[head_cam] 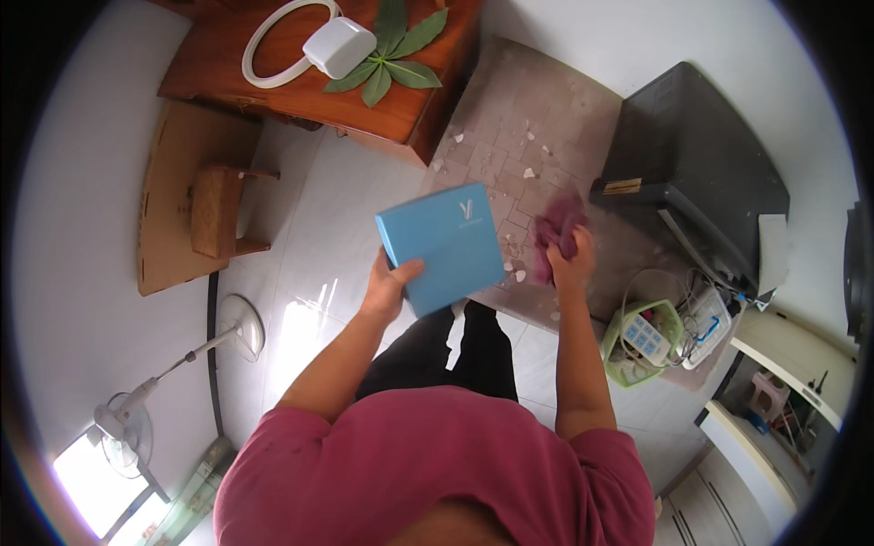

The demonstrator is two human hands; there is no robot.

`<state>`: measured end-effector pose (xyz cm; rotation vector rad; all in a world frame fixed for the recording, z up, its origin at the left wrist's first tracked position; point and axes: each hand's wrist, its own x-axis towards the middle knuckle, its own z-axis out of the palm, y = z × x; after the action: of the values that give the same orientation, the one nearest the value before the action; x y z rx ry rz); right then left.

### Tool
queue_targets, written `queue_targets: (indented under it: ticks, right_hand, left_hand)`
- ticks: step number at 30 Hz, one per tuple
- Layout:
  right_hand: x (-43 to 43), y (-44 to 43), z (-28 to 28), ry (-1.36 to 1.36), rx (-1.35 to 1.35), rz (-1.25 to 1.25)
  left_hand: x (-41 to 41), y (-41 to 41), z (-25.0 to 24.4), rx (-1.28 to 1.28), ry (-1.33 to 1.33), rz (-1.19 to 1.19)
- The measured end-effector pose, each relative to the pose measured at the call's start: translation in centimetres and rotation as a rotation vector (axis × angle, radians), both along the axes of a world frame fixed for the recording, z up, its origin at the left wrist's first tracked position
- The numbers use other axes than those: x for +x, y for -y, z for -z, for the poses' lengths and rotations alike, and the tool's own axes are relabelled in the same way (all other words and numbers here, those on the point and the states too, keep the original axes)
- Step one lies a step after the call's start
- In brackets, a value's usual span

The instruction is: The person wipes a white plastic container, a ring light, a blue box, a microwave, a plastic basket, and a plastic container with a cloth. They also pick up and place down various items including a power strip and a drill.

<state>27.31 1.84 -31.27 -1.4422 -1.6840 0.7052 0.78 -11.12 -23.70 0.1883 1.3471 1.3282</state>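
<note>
A flat light-blue box [444,246] with a white logo and writing on its lid is held up in front of my body. My left hand [390,283] grips its lower left corner, the thumb lying on top. To the right of the box, my right hand [573,263] clutches a crumpled maroon cloth [558,228], slightly blurred and clear of the box. Below both hands stands a low table or surface with a brick-and-flower patterned cover [509,164].
A wooden desk [287,116] carries a white device with a hose [339,48] and green leaves [382,61]. On the right are a black CRT television [696,157] and a green basket [614,368] with a power strip [645,339]. A wooden stool [217,211] and standing fan [239,327] are left.
</note>
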Motion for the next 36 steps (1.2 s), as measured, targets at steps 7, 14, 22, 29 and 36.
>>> queue_targets:
  ticks: [7,14,22,29,36]
  right_hand:
    - [-7.5,8.0,-12.9,0.073,0.288,-0.487]
    - [0.1,2.1,-8.9,-0.132,-0.057,-0.043]
    - [-5.7,5.9,-19.3,-0.095,-0.121,-0.547]
    - [2.2,5.8,-14.1,-0.919,-0.683,-0.202]
    - [-1.8,8.5,-19.0,-1.035,-0.449,-0.147]
  left_hand:
    - [3.6,-2.0,-0.3,-0.043,0.083,-0.085]
    - [-1.7,2.0,-4.3,0.005,-0.714,0.648]
    - [-1.6,2.5,-9.2,0.323,-1.111,0.956]
    - [-4.4,4.2,-10.9,0.416,-0.092,0.516]
    - [-0.9,0.4,-12.4,0.463,0.015,0.199]
